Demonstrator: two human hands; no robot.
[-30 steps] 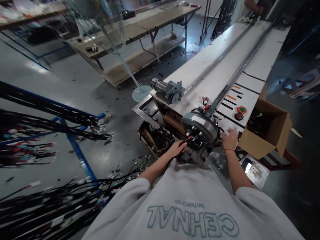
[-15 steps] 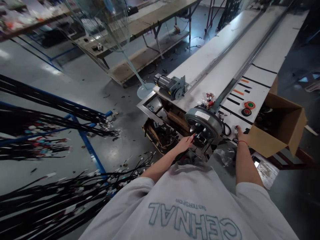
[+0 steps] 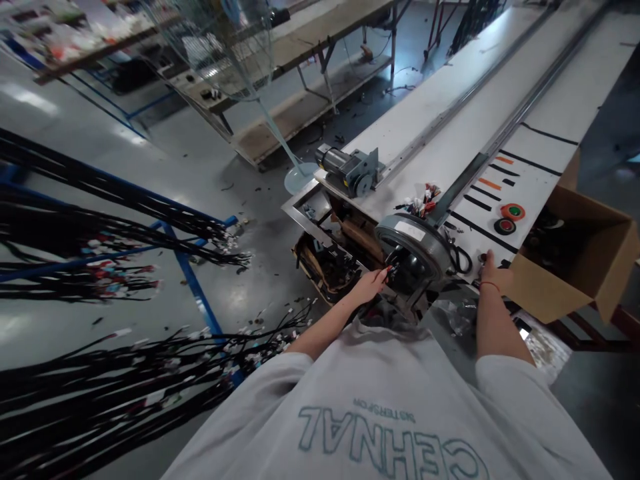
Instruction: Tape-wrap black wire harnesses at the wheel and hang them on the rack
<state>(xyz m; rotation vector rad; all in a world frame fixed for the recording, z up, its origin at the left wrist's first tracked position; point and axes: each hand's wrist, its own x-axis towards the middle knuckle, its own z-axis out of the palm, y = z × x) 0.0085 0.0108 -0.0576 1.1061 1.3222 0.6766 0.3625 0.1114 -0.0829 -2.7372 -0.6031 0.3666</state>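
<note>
A round grey hub motor sits at the near end of a long white machine table. My left hand is closed on thin wires with red tips at the motor's near left side. My right hand rests at the table's near edge, right of the motor, beside a black cable loop; its fingers are mostly hidden. A bunch of coloured connectors lies just behind the motor.
A green button and a red button are set in the table. An open cardboard box stands at right. A grey gear motor is mounted at the table's left corner. Black wire harnesses hang on blue racks at left.
The view has shifted slightly forward and left. My right hand slid right and down along the table edge, toward the box. My left hand has stayed on the wires by the motor.
</note>
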